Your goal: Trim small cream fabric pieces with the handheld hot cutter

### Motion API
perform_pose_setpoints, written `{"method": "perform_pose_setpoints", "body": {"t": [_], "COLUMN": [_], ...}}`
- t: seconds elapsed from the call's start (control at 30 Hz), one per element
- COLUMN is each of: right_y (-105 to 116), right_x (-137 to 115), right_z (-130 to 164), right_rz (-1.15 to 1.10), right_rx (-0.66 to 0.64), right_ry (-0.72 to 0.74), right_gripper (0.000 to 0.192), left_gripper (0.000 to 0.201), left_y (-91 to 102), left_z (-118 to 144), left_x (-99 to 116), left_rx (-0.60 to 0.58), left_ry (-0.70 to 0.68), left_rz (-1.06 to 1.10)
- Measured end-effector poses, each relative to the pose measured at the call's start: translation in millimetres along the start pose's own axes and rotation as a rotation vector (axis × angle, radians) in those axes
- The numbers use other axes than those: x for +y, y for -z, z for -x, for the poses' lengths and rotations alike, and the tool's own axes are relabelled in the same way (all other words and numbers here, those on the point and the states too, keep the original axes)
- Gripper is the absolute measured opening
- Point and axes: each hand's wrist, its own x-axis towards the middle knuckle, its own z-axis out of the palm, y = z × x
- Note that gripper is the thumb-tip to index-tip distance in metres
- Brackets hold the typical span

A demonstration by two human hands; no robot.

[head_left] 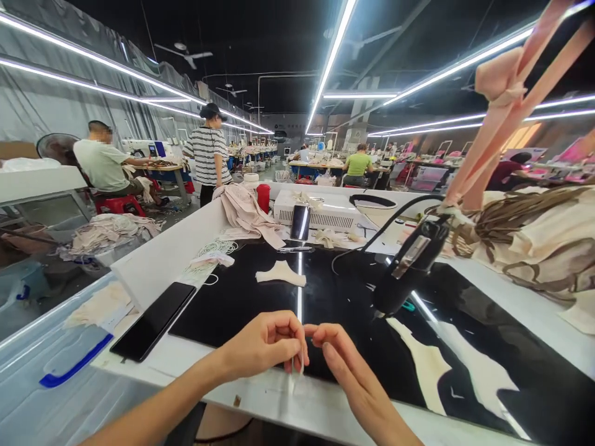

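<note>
My left hand (274,344) is over the front edge of the worktop, its thumb and fingers pinched together. A thin pale strip (302,364) shows edge-on at its fingertips; most of it is hidden. Facing it closely is my right hand (346,362), fingers slightly curved, thumb apart from them, with nothing visible between. Beyond both hands, a small cream fabric piece (281,274) lies flat on the black mat (242,310). To the right are a curved cream fabric piece (425,365) and a paler cut piece (481,368).
A black corded tool (413,260) hangs from pink fabric strips (493,118) over the mat's right half. A dark phone (153,321) lies at left. Behind stand a white box unit (325,214), a red cup (263,198) and heaped beige fabric (246,207). Several people work farther off.
</note>
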Motion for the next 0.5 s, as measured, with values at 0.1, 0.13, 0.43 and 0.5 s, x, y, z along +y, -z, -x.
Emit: {"method": "perform_pose_setpoints", "body": {"t": [0.1,0.13,0.43,0.5], "right_y": [0,1,19,20], "right_x": [11,14,22,25], "right_z": [-2,-3,-16,-18], "right_rz": [-0.012,-0.001,0.446,0.535], "right_rx": [-0.042,-0.028,0.111,0.108], "right_ry": [0.018,0.011,-0.098,-0.056], "right_gripper": [0.033,0.034,0.029,0.025], "left_gripper": [0.017,0.016,0.020,0.016], "left_y": [-1.6,-0.8,22.0,27.9], "left_z": [-7,-10,-34,-36], "left_x": [2,1,-25,-32], "left_rx": [-0.013,-0.002,0.092,0.108], "left_ry": [-0.035,-0.047,-0.097,-0.123], "left_rz": [0.028,0.019,-0.490,-0.578]}}
